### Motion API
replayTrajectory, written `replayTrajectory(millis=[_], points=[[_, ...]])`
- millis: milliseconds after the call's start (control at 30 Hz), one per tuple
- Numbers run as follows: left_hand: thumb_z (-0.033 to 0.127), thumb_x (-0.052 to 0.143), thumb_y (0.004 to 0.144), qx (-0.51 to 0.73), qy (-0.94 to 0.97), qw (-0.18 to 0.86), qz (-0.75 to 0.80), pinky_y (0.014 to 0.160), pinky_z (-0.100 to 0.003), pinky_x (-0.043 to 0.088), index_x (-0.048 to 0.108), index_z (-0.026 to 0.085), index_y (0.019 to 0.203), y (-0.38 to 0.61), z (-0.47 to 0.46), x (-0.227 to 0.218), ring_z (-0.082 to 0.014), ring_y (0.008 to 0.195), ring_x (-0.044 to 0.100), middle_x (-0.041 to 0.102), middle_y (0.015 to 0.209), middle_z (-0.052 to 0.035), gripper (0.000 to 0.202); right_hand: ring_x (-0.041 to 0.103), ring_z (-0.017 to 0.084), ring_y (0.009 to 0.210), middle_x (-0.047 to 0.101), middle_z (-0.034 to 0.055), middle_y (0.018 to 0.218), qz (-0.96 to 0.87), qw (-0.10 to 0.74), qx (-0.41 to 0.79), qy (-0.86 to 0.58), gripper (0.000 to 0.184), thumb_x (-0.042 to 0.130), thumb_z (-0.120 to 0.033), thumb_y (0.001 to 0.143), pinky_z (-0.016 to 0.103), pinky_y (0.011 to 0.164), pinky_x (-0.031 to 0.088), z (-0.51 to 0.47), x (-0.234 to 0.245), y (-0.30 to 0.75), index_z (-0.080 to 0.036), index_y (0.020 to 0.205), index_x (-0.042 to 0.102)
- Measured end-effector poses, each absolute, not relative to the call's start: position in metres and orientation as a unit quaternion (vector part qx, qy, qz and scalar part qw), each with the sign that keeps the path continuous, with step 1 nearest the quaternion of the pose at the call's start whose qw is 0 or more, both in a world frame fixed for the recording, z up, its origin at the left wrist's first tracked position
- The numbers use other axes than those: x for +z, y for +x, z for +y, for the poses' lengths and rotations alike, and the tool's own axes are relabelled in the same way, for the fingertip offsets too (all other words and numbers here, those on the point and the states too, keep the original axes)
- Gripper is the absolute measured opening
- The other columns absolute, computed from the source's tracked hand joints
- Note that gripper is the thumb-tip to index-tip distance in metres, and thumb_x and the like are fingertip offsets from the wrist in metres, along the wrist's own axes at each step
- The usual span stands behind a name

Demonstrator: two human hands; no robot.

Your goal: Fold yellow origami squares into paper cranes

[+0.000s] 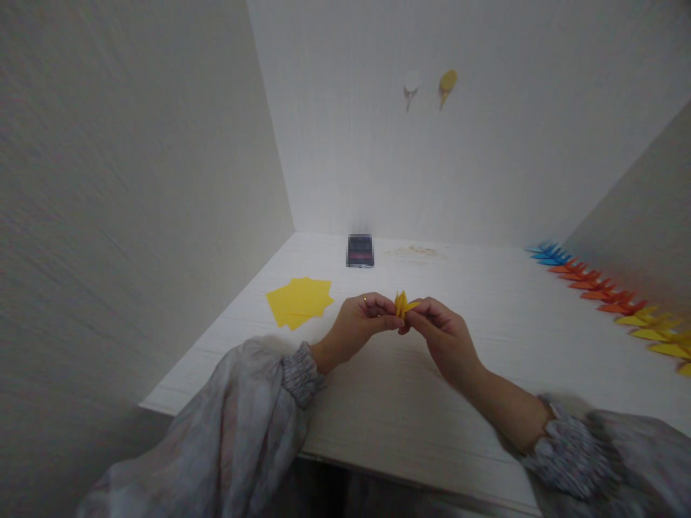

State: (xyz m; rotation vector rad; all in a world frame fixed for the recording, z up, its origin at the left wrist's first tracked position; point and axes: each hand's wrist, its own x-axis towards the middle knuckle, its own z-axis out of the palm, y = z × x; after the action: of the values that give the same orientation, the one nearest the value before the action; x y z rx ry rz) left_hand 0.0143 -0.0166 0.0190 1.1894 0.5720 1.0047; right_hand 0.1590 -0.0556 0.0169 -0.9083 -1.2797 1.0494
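A small yellow origami crane [402,303] is held up between my two hands over the middle of the table. My left hand [367,316] pinches its left side between thumb and fingers, with a ring showing on one finger. On the other side, my right hand [440,327] grips the crane's right part, where a pointed yellow tip sticks out. The fingertips cover the crane's lower part. Left of my left hand lie several yellow paper sheets [299,301], fanned over one another on the table.
Along the table's right side runs a row of folded cranes: blue [549,254], orange [597,286] and yellow [658,331]. A dark, blurred-out device [360,250] lies near the back wall. Two hooks, one white [411,83] and one yellow [448,81], are on that wall. White walls enclose the table [389,403].
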Motion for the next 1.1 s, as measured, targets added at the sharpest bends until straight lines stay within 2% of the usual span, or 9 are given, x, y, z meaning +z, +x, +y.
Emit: replayTrajectory(millis=[133,333,533,667,767,1100], points=[[0.016,0.072,0.054,0.432,0.525,0.692,0.241,0.060,-0.022,0.044,0.057,0.011,0.069,0.0142,-0.0173,0.0209,-0.0073,0.056,0.057,0.063,0.061,0.0014,0.022,0.054,0.010,0.061,0.058,-0.0026,0.067,-0.559,0.586,0.431,-0.399,0.005,0.058,-0.024,0.075,0.024,0.060,0.043,-0.0575,0.0187,0.1595,-0.021,0.079,0.059],[0.020,0.072,0.056,0.393,0.503,0.735,0.228,0.057,-0.021,0.042,0.056,0.010,0.070,0.0123,-0.0164,0.0195,-0.0065,0.054,0.056,0.061,0.061,0.0013,0.023,0.051,0.010,0.057,0.056,-0.0022,0.059,-0.580,0.564,0.432,-0.398,0.010,0.057,-0.025,0.076,0.024,0.057,0.041,-0.0580,0.0187,0.1617,-0.019,0.068,0.059],[0.025,0.073,0.056,0.364,0.503,0.753,0.216,0.059,-0.022,0.041,0.056,0.010,0.069,0.0107,-0.0172,0.0200,-0.0067,0.055,0.055,0.059,0.062,0.0010,0.026,0.051,0.010,0.055,0.056,-0.0019,0.059,-0.573,0.566,0.446,-0.390,0.009,0.058,-0.025,0.075,0.024,0.054,0.041,-0.0586,0.0160,0.1608,-0.018,0.069,0.058],[0.026,0.073,0.056,0.345,0.508,0.760,0.215,0.059,-0.022,0.040,0.056,0.011,0.070,0.0103,-0.0174,0.0195,-0.0065,0.054,0.054,0.058,0.061,0.0012,0.026,0.052,0.009,0.053,0.058,-0.0015,0.065,-0.554,0.587,0.446,-0.388,0.008,0.059,-0.026,0.074,0.024,0.051,0.041,-0.0591,0.0156,0.1607,-0.019,0.078,0.057],[0.025,0.072,0.057,0.323,0.513,0.767,0.210,0.056,-0.021,0.039,0.056,0.011,0.070,0.0100,-0.0174,0.0184,-0.0062,0.054,0.054,0.059,0.062,0.0006,0.025,0.052,0.009,0.051,0.057,-0.0020,0.060,-0.551,0.586,0.439,-0.401,0.009,0.059,-0.027,0.073,0.024,0.048,0.041,-0.0592,0.0166,0.1605,-0.018,0.075,0.057],[0.023,0.071,0.058,0.357,0.534,0.729,0.236,0.056,-0.021,0.040,0.053,0.011,0.067,0.0123,-0.0170,0.0163,-0.0063,0.054,0.054,0.057,0.060,0.0017,0.023,0.051,0.009,0.047,0.054,-0.0034,0.055,-0.527,0.594,0.392,-0.464,0.011,0.061,-0.028,0.070,0.022,0.045,0.040,-0.0612,0.0200,0.1548,-0.019,0.069,0.056]])
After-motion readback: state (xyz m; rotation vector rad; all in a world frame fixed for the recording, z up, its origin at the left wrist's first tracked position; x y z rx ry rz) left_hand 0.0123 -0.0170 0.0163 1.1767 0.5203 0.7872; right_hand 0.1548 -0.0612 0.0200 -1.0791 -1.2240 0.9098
